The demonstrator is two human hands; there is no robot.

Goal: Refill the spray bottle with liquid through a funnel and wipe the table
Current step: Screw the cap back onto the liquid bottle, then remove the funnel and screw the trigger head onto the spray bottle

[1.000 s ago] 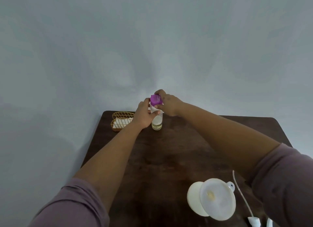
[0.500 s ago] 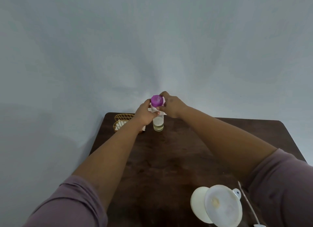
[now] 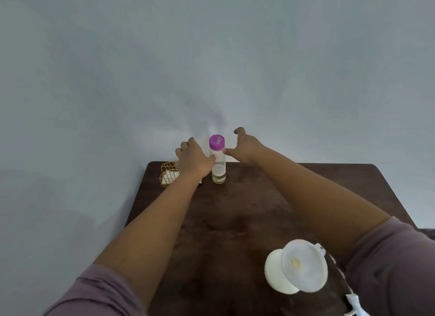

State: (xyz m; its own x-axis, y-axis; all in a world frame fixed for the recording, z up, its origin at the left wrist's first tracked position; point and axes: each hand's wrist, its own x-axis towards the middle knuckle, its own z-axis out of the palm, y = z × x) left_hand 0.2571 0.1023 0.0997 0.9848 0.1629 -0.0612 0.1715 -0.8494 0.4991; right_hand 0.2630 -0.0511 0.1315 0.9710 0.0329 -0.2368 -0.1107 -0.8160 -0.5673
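Two arms in mauve sleeves reach out over a dark brown tabletop (image 3: 259, 209) set against a pale grey wall (image 3: 211, 56). Nearer the body than the hands, by the right elbow, a white funnel (image 3: 303, 268) lies tipped on its side with its wide mouth up, and a white spray head with its thin tube (image 3: 353, 301) lies just past it at the bottom edge. Between the hands, at the far edge, a clear bottle (image 3: 219, 167) stands upright, a little yellowish liquid in its bottom and a purple cap (image 3: 216, 141) on top. Left of the left hand sits a gold wire basket (image 3: 168, 174) holding something white. The left hand (image 3: 195, 160) has its fingers spread, thumb touching the glass. The right hand (image 3: 244, 148) is loose and uncurled too, only its thumb tip against the bottle's shoulder.
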